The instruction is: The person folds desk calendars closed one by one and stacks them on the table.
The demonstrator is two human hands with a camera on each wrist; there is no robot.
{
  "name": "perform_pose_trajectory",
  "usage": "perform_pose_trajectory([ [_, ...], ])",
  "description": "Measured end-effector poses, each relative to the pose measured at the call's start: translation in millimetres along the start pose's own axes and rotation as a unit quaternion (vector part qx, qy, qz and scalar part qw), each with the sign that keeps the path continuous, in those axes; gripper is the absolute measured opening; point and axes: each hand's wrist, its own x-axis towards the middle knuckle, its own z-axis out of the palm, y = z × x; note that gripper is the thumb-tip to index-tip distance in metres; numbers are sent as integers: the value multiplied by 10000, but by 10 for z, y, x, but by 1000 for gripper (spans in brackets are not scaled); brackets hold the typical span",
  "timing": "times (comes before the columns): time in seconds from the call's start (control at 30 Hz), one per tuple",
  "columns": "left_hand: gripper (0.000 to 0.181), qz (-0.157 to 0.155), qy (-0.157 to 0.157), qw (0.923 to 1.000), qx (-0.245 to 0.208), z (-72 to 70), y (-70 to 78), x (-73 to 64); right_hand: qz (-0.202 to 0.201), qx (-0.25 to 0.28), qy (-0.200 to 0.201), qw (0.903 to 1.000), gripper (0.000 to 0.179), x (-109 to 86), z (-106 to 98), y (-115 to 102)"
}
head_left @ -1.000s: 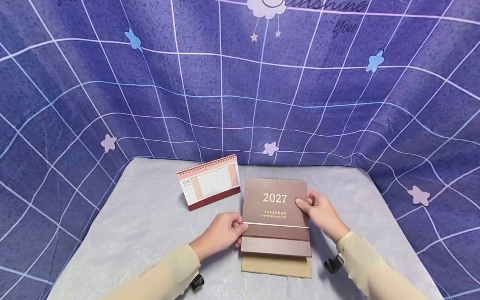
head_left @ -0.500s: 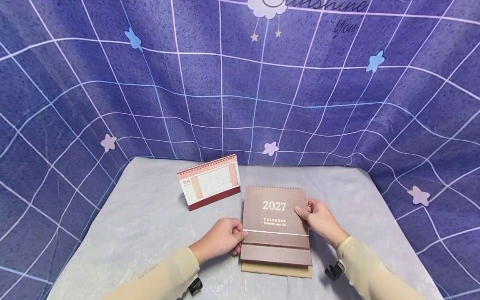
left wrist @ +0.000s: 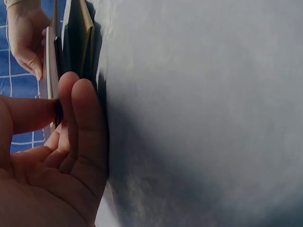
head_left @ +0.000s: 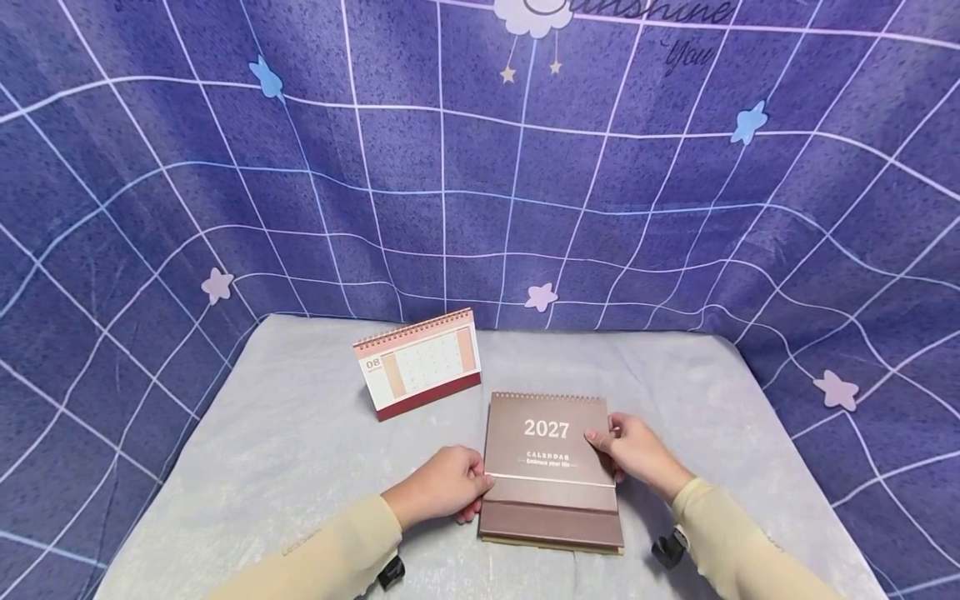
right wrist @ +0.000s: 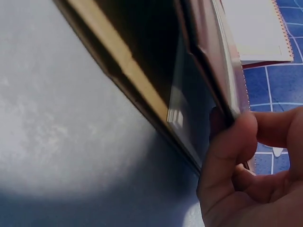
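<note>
A brown desk calendar (head_left: 547, 454) printed "2027 CALENDAR" leans back low over the table, its spiral binding along the far edge. My left hand (head_left: 442, 483) pinches its left edge near the lower part of the cover. Higher up on the right edge, my right hand (head_left: 637, 450) grips it, thumb on the front and fingers behind. Only a thin strip of the tan base panel (head_left: 551, 547) shows under the near edge. In the right wrist view a dark gap separates that tan panel (right wrist: 113, 52) from the brown cover board (right wrist: 208, 61).
A smaller pink and white desk calendar (head_left: 427, 362), open at page 08 with a dark red base, stands upright at the back left. The grey cloth-covered table (head_left: 300, 467) meets a purple gridded curtain (head_left: 480, 167) behind and at both sides.
Both hands have brought the brown calendar down and toward me, its top edge sinking. The tan panel, widely exposed before, is now almost covered. The pink calendar has stayed put.
</note>
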Motion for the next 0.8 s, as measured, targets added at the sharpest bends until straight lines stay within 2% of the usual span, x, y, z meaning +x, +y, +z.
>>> perform_pose_trajectory([
  [0.17, 38, 184, 58, 9967, 790, 2, -3, 8, 146, -259, 6, 9996, 38, -13, 28, 11],
  [0.3, 40, 270, 65, 9927, 1174, 16, -17, 25, 173, -319, 25, 9993, 40, -11, 26, 6],
  [0.57, 40, 390, 77, 9896, 1384, 29, -24, 43, 235, -741, -94, 9969, 36, -22, 8, -5],
  [0.7, 39, 410, 160, 9885, 1445, 37, -18, 37, 188, -1234, -139, 9921, 37, -42, 7, -18],
  [0.8, 38, 410, 216, 9877, 1497, 45, -25, 35, 142, -1750, -160, 9843, 41, -55, 11, -22],
])
